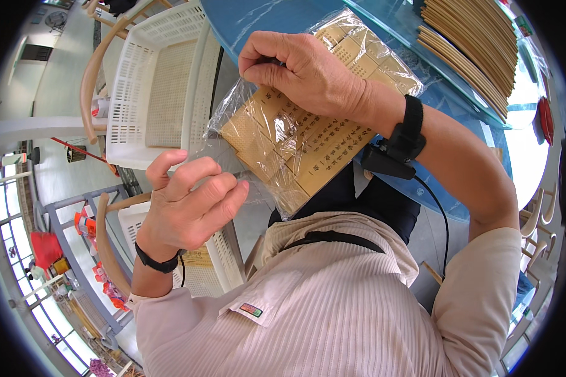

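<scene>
Pinching the clear plastic bag [275,131], apparently, between thumb and fingertips of the right hand [305,75], with wrist reaching across the top. Holding the left hand [192,204] half-curled, fingers apart, just beside the loose film; impossible to tell whether touching it. Inside the bag: the inscribed bamboo slip panel [324,151], above the lap, seen partly over the blue tabletop [245,19]. Could split the thin film by tugging against a panel corner; could also tip the panel floorward through poor support underneath.
</scene>
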Demonstrator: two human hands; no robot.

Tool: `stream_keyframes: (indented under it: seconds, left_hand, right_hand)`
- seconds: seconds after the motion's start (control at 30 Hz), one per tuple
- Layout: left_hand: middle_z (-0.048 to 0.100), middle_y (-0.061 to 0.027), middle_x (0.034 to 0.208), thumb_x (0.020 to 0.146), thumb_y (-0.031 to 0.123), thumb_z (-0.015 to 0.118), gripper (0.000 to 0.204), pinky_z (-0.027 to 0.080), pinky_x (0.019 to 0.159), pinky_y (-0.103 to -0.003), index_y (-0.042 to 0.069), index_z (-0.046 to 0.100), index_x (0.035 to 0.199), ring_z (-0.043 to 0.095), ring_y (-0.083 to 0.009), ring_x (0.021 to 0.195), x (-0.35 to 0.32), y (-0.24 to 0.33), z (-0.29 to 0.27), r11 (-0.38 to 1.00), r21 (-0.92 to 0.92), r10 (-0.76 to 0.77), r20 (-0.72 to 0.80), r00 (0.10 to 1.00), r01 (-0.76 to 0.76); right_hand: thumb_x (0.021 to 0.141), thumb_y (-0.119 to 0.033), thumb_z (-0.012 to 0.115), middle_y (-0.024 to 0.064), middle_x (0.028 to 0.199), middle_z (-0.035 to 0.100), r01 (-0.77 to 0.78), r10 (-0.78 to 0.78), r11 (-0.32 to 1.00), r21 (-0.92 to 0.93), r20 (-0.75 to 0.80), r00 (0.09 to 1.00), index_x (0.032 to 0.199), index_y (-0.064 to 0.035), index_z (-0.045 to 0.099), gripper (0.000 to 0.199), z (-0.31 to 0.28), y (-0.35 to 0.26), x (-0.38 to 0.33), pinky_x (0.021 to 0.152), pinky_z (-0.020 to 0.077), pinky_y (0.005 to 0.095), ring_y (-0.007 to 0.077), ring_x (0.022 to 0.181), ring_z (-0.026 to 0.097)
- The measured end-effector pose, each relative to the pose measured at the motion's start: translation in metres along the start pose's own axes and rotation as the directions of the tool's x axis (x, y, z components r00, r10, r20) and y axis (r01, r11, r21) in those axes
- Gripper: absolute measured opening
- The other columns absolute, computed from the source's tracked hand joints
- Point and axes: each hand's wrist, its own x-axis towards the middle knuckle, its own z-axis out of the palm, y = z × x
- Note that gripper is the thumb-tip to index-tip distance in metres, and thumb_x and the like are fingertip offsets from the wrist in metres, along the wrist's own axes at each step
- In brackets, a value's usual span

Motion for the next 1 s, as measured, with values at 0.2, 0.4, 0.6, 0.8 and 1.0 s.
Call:
stream_keyframes:
  seconds: [0.2,0.4,0.6,0.8,1.0]
  left_hand:
    - [0.059,0.0046,0.09,0.07,0.017,0.081,0.029,0.032,0.111,-0.05,0.015,0.077,0.099,0.06,-0.0173,0.101,0.02,0.024,0.009,0.979,0.057,-0.198,0.067,0.978,0.195]
    - [0.065,0.0083,0.096,0.069,0.015,0.08,0.023,0.029,0.115,-0.053,0.019,0.075,0.091,0.061,-0.0175,0.104,0.011,0.016,0.016,0.985,-0.168,-0.05,-0.012,0.999,0.048]
    - [0.069,0.0098,0.099,0.071,0.018,0.084,0.023,0.032,0.114,-0.051,0.021,0.077,0.094,0.062,-0.0185,0.106,-0.02,-0.004,0.001,0.989,-0.141,-0.03,0.055,0.998,0.037]
    - [0.07,0.0027,0.091,0.086,0.02,0.083,0.021,0.05,0.089,-0.042,0.013,0.079,0.105,0.065,-0.0215,0.089,-0.016,0.003,-0.002,0.882,-0.42,-0.207,0.067,0.976,0.216]
    - [0.073,-0.0093,0.09,0.092,0.003,0.076,0.014,0.053,0.067,-0.036,0.001,0.074,0.106,0.066,-0.0249,0.076,0.011,0.015,0.028,0.618,-0.492,-0.673,0.074,0.736,0.614]
  right_hand:
    - [0.105,-0.015,0.066,0.0053,0.086,0.067,-0.021,0.018,0.998,-0.065,-0.039,0.999,0.104,-0.0035,0.065,0.011,0.001,0.002,0.003,0.074,0.0544,0.0312,0.0161,0.077,0.063]
    - [0.107,-0.015,0.065,0.0057,0.086,0.067,0.004,-0.005,1.0,-0.026,-0.057,0.998,0.104,-0.0032,0.065,0.012,-0.002,0.008,0.0,0.074,0.0534,0.0312,0.0156,0.076,0.061]
    - [0.106,-0.016,0.066,0.0062,0.085,0.067,-0.025,0.025,1.0,-0.004,-0.035,0.999,0.104,-0.0029,0.064,0.013,-0.005,0.008,0.0,0.074,0.0527,0.0314,0.016,0.076,0.06]
    - [0.105,-0.016,0.067,0.0075,0.087,0.069,-0.108,0.108,0.993,-0.05,0.001,0.994,0.105,-0.0029,0.066,0.013,-0.004,0.001,0.001,0.075,0.0537,0.0322,0.018,0.077,0.063]
    - [0.102,-0.014,0.065,0.0157,0.096,0.073,0.042,-0.046,0.976,-0.214,-0.014,0.999,0.104,-0.0026,0.069,0.013,-0.001,0.006,0.004,0.079,0.0558,0.043,0.0369,0.089,0.069]
